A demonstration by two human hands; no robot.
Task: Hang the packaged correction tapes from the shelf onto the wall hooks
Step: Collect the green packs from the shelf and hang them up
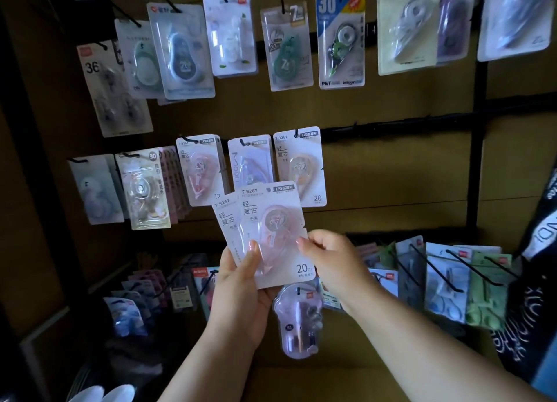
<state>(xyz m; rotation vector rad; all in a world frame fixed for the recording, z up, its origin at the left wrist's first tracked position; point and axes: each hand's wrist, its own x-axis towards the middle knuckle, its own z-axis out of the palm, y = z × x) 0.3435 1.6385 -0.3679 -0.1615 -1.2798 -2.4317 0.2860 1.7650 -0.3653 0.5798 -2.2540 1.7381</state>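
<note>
Two bare forearms rising from the bottom edge, elbows cut off. Left hand (241, 284) at lower centre, fingers curled round a small fan of pink packs (271, 235), thumb pressed flat on the front one; palm hidden behind the cards. Right hand (331, 263) just right of it, fingertips pinching the right edge of the front pack. Pack count hard to make out: two cards plainly seen, more possibly stacked behind. Directly above the fan, mid-frame, matching packs on black hooks (298, 133), the nearest partly covered by the held cards. Upper rows of hanging packs (340, 39) cut off at the top edge. Lower shelf (346, 368) dim, its stock blurred in shadow at lower left.
</note>
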